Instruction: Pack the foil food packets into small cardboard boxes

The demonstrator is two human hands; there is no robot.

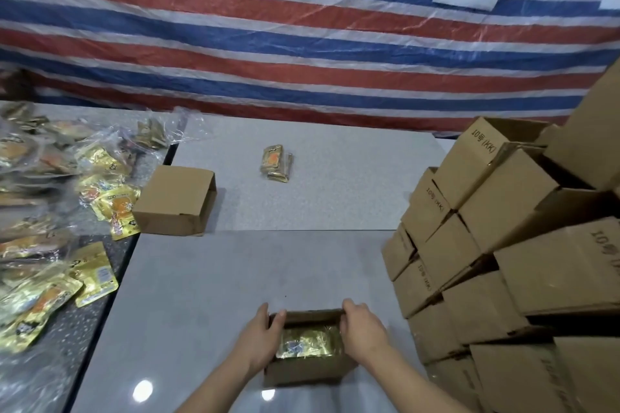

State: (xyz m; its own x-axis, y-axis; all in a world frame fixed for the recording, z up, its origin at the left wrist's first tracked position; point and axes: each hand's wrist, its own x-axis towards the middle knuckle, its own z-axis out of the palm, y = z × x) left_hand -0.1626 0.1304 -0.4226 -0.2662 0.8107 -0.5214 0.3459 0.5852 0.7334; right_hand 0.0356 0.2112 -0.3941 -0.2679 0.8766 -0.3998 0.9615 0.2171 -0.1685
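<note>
Grey table (pixel 302 198), striped tarp (pixel 302 54) behind

left hand (pixel 260 332): we curl its fingers over something, thumb outside
right hand (pixel 360 329): same grip, mirrored
forearms: angled inward, bare

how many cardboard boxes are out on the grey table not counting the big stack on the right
2. One open box sits at the near edge between the left hand and right hand, foil packets inside. The other box lies toward the left edge. None seem hidden.
</note>
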